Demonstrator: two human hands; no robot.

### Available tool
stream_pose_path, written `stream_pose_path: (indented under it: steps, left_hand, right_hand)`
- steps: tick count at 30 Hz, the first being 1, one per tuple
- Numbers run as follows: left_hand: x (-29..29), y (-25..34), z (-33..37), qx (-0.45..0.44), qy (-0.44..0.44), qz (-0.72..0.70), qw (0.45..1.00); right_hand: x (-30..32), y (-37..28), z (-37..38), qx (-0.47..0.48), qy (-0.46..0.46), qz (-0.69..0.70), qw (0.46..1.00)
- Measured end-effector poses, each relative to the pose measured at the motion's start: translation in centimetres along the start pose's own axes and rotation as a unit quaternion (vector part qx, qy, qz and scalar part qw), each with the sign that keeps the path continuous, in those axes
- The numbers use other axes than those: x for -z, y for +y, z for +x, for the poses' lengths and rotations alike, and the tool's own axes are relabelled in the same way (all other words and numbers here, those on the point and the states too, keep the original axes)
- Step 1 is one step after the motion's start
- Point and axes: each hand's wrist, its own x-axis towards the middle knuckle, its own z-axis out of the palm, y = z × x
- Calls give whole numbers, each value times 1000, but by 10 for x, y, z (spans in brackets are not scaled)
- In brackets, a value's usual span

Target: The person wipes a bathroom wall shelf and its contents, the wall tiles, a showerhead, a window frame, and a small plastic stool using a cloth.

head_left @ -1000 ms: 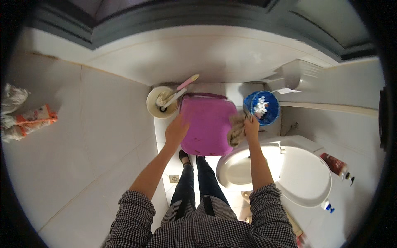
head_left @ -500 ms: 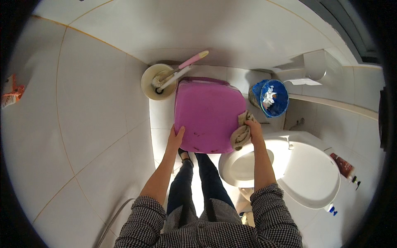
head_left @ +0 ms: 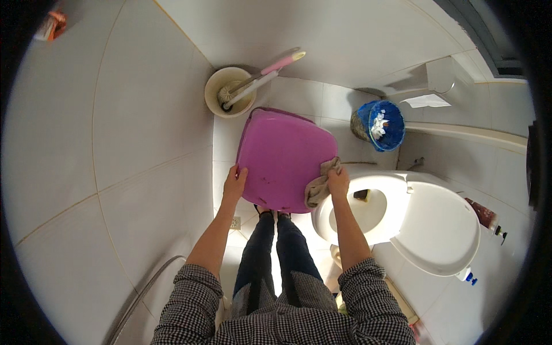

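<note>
A broad purple plastic thing with a flat face and rounded corners [head_left: 287, 155] is held out in front of me, above the floor. Its underside is hidden, so its exact kind is unclear. Dark smudges mark its near part. My left hand [head_left: 234, 183] grips its left edge, thumb on top. At its near right edge, my right hand [head_left: 338, 181] is closed on a crumpled beige cloth [head_left: 318, 188], which lies against the purple surface. Right beside that hand is a white toilet [head_left: 382, 230] with its lid raised.
A cream bucket [head_left: 214, 95] holding a toilet brush with a pink handle [head_left: 284, 62] stands in the far left corner. A blue-lined bin [head_left: 393, 127] with white paper is at the far right. Pump bottles [head_left: 482, 214] sit by the toilet. A hose [head_left: 135, 299] runs along the left wall.
My hands and the purple thing have shifted slightly left, and the purple thing has turned slightly. The right hand, still with the cloth, has moved left with it. The view has tilted too.
</note>
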Motion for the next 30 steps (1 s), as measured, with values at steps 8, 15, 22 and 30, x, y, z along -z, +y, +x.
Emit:
stream_pose_path:
  steps: [8,15,22,30]
  left_hand:
    - [-15,-21,-13,-78,26,-69,994]
    - [-16,-33,-9,-76,49,-13,996]
    - [-14,-31,-7,-95,34,-43,994]
    - [7,-47,21,19,9,-194,981]
  right_hand:
    - [-55,-95,-31,384,131,-311,859]
    - [-127,1,-93,597,61,-319,734]
    - [-31,-3,18,528,153,-340,763]
    - [-38,50,61,-31,-190,320,928]
